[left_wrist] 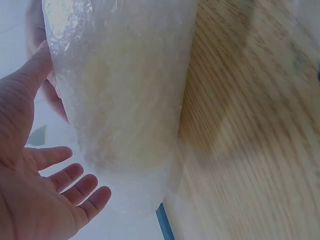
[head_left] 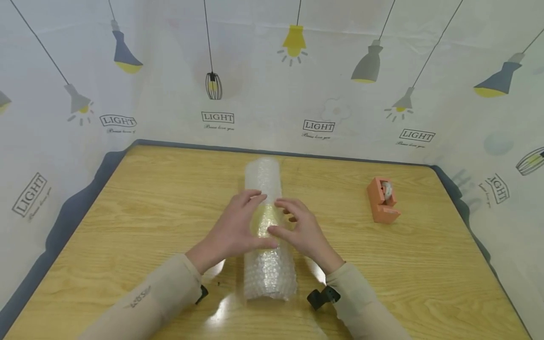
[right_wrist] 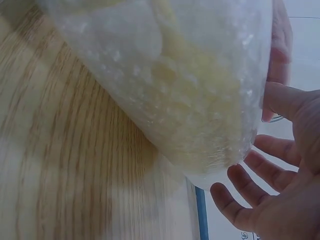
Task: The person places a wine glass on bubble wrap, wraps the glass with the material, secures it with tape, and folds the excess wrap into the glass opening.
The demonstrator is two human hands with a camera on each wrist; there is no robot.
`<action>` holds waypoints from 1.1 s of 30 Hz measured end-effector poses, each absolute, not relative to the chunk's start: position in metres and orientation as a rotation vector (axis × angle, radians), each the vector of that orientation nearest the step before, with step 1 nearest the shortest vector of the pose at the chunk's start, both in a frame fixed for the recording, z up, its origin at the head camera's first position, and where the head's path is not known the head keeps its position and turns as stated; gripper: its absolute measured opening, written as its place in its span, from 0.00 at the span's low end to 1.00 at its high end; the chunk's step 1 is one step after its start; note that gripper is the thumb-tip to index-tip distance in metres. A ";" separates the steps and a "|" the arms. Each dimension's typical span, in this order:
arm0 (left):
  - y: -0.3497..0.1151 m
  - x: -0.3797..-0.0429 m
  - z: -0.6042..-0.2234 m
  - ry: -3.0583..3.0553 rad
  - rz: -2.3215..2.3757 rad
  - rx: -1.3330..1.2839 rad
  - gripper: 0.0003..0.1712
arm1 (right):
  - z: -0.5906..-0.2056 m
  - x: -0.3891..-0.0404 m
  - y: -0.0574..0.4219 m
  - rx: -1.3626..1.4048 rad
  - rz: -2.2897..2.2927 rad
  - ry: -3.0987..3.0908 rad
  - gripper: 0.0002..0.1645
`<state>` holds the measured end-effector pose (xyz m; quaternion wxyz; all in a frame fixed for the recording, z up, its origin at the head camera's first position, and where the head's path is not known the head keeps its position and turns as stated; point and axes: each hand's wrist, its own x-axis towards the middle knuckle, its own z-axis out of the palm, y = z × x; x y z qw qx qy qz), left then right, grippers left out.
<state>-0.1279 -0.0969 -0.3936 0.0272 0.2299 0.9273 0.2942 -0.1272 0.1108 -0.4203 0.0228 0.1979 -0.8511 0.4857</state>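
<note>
A long bundle of clear bubble wrap [head_left: 268,278] lies lengthwise on the table, with something yellowish showing through its middle; what that is cannot be told. My left hand [head_left: 235,229] is at its left side, thumb stretched over the top of the wrap and fingers spread. Across from it, my right hand [head_left: 303,229] is at the right side, its thumb on or just above the wrap. In the left wrist view the left hand's fingers [left_wrist: 80,187] are loose and apart. The right wrist view shows the right hand's fingers [right_wrist: 245,187] loosely bent beside the wrap.
An orange tape dispenser [head_left: 384,203] with a roll of tape stands on the wooden table [head_left: 170,189] at the right. A white curtain [head_left: 263,71] printed with lamps hangs behind the table's far edge and along both sides.
</note>
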 end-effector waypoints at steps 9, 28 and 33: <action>-0.101 -0.128 -0.396 2.864 0.809 0.743 0.66 | -0.420 -0.129 0.111 0.656 1.553 -2.614 0.34; -0.109 -0.127 -0.397 2.831 0.838 0.667 0.66 | -0.431 -0.130 0.119 0.490 1.875 -2.607 0.26; -0.113 -0.127 -0.398 2.814 0.878 0.656 0.66 | -0.433 -0.131 0.118 0.378 1.933 -2.694 0.27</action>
